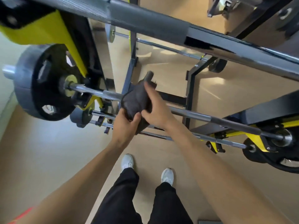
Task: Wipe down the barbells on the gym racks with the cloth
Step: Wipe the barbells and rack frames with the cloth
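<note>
Over the middle barbell on the yellow rack, both hands grip the dark cloth — left hand pinching its bottom, right hand holding its side.

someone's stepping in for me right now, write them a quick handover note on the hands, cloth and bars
Left hand: grip on the lower end of the grey cloth.
Right hand: grip on its upper part.
The cloth is bunched in front of the middle barbell, between its two plates; whether it touches the bar is unclear.
Done: cannot tell which bars are already wiped.
Left: this bar's length, the top barbell and the thin lower bar.
</note>
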